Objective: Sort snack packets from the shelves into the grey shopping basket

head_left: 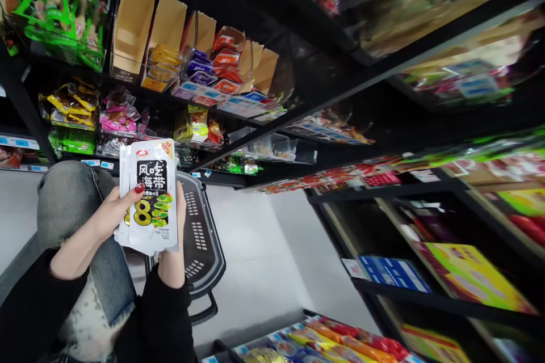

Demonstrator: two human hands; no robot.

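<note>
Both my hands hold a small stack of white snack packets [151,195] printed with black characters and a yellow 8. My left hand [111,212] grips the stack's left edge, thumb with a red nail pressed on the front. My right hand [180,207] is behind the right edge, fingers mostly hidden by the packets. Both sleeves are black. The stack is upright in front of me, above a black shopping basket [200,232] on the floor.
My knee in grey jeans [68,198] is at lower left. Black shelves with snack packets [76,102] and brown cardboard display boxes [134,25] stand ahead. More shelves with boxes [468,275] fill the right. Pale floor [255,249] lies between.
</note>
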